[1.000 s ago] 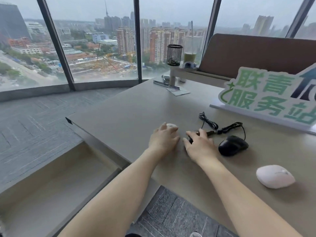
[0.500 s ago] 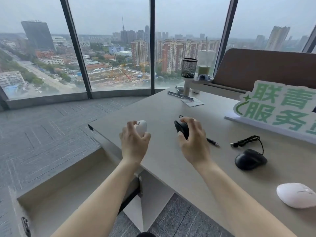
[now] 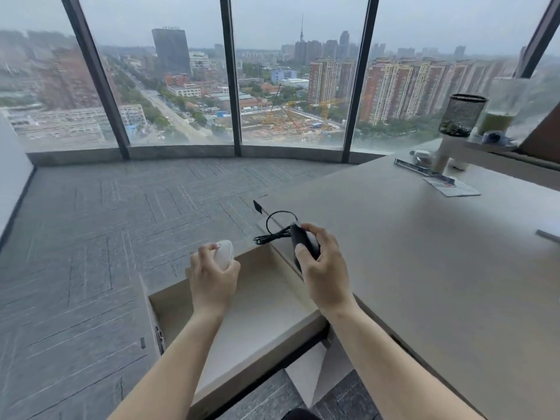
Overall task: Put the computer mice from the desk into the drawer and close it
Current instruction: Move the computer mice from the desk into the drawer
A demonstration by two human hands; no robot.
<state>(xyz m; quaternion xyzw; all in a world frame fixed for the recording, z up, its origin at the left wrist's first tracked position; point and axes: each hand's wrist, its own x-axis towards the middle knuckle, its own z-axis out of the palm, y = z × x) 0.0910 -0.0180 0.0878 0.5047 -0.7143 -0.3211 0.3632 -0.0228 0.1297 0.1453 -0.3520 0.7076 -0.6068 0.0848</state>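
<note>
My left hand point(image 3: 212, 278) grips a white mouse point(image 3: 224, 253) and holds it above the far part of the open drawer point(image 3: 260, 310). My right hand point(image 3: 324, 268) grips a black wired mouse point(image 3: 298, 242) over the desk's left edge, right beside the drawer. Its black cable point(image 3: 272, 231) hangs out in a loop to the left. The drawer is pulled out from the beige desk point(image 3: 424, 253) and its inside shows nothing but bare bottom. No other mice are in view.
A black mesh pen cup point(image 3: 460, 115) and a drink cup point(image 3: 503, 113) stand on a raised shelf at the desk's far right. A paper card point(image 3: 454, 186) lies below them. Grey carpet point(image 3: 91, 237) stretches left to curved floor-height windows.
Both hands lifted a mouse off the desk and carried it left, to the open drawer. My view swung left, so the green sign and the two other mice dropped out of sight.
</note>
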